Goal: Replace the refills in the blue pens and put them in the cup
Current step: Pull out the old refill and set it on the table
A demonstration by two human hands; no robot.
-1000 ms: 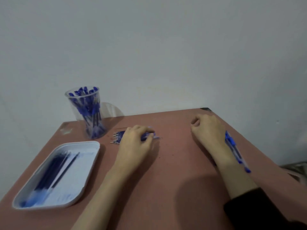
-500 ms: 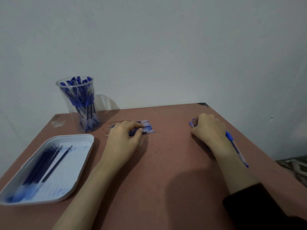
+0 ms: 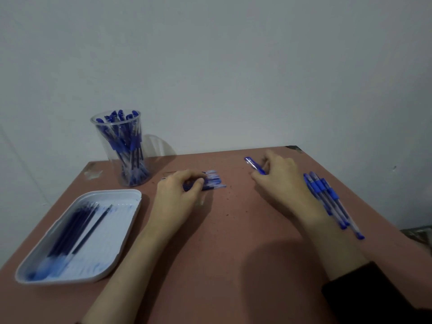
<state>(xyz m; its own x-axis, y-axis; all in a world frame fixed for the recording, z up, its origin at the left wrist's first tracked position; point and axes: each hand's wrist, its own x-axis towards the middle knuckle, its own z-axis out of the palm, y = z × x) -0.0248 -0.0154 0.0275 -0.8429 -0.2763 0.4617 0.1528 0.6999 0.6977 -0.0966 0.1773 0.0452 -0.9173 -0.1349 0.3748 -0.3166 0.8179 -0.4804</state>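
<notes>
A clear plastic cup (image 3: 106, 146) full of blue pens stands at the table's back left. My left hand (image 3: 177, 195) lies over a bundle of blue refills (image 3: 214, 182) in the table's middle, fingers curled onto them. My right hand (image 3: 278, 181) pinches one blue pen (image 3: 254, 165), lifted at the back right of the table. Several more blue pens (image 3: 327, 197) lie in a row beside my right wrist. A white tray (image 3: 127, 206) at the front left holds several dark used refills (image 3: 74, 232).
The reddish-brown table (image 3: 222, 253) ends against a plain grey wall at the back. Its right edge runs diagonally just past the row of pens. My dark right sleeve (image 3: 374, 295) covers the front right corner.
My right hand has shifted left and raised one pen off the table, uncovering the row of pens beside my wrist. My left hand stays on the refills.
</notes>
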